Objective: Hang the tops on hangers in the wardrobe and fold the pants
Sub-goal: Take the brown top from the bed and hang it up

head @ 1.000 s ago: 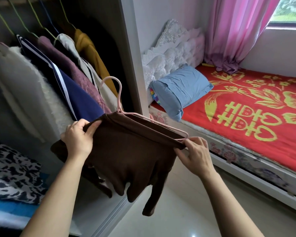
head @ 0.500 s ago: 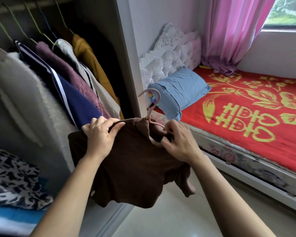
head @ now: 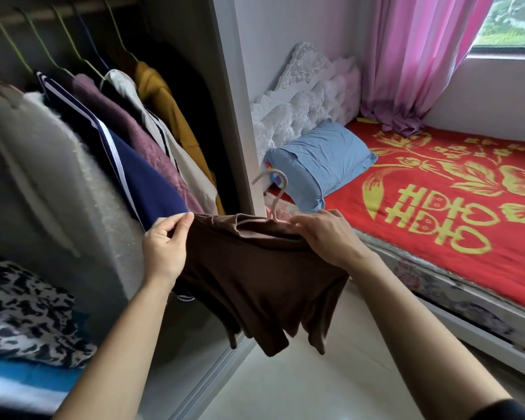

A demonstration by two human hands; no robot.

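A brown top (head: 255, 277) was held in front of the open wardrobe (head: 231, 86), just below the clothes (head: 140, 165) hung there. Its left shoulder was pinched by the left hand (head: 164, 247); its right shoulder was gripped by the right hand (head: 325, 237), beside the raised hook of the pink hanger (head: 279, 201).

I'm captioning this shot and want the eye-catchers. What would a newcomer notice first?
First, the brown top held mid-frame by the left hand and right hand, with the hook of a pink hanger poking up from its collar. Next, the red bedspread with gold patterns at right, a pink curtain at its far end. At left, clothes hang in the open wardrobe.
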